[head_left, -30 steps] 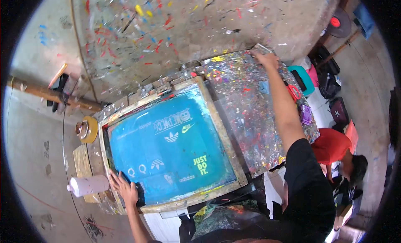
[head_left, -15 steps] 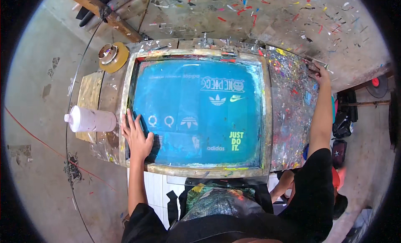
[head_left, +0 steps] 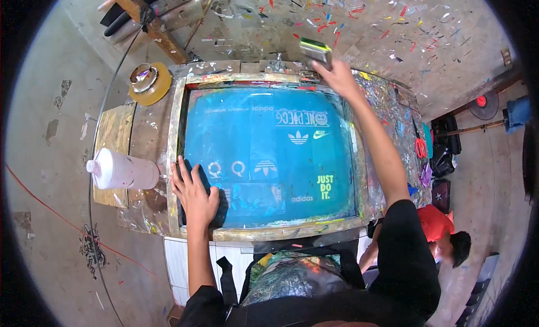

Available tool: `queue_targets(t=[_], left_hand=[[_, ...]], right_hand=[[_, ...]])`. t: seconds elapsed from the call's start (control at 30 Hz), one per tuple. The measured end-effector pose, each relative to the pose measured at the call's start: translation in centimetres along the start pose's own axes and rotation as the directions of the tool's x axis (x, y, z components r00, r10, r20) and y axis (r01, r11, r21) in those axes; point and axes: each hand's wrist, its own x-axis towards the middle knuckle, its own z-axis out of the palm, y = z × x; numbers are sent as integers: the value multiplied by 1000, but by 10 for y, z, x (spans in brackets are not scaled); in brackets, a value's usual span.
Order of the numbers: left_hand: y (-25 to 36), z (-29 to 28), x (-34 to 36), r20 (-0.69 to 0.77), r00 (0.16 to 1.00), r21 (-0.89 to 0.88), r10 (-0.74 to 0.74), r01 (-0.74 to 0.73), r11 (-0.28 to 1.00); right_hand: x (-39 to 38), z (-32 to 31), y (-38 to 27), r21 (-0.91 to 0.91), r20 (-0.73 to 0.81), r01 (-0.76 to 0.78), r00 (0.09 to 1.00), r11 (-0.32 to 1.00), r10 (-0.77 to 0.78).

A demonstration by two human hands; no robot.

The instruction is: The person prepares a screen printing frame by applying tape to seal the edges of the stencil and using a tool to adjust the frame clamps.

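Observation:
A screen printing frame with a blue mesh (head_left: 252, 141) lies flat on the bench, and pale logos and lettering show in the mesh. One design near its lower right looks bright yellow-green. My left hand (head_left: 196, 198) rests open at the left side of the wooden rim (head_left: 281, 232), fingers spread over the rim and mesh. Above the far right of the frame, near the metal hinge clamp, my right hand (head_left: 338, 81) is closed round a squeegee (head_left: 317, 51). Yellow-green ink shows along the squeegee's edge; it is held up, apart from the mesh.
Left of the frame lies a white plastic bottle (head_left: 126, 171), with a roll of yellow tape (head_left: 152, 90) farther back. Red-handled scissors (head_left: 420, 148) and a purple item (head_left: 425, 174) are on the paint-spattered right side. Another person in red (head_left: 433, 223) is low at the right.
My right hand has left the bench's right edge and moved left to above the frame's far side, now with the squeegee in it. My left hand stays on the rim.

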Motion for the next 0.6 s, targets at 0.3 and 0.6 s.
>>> queue_targets(t=[0.3, 0.6], left_hand=[[-4, 1, -2, -45, 999, -54, 7, -10, 999], [-3, -1, -3, -64, 998, -51, 9, -13, 999]], right_hand=[[40, 15, 14, -146, 128, 180, 978, 973, -162], [44, 12, 19, -148, 38, 155, 988, 977, -151]])
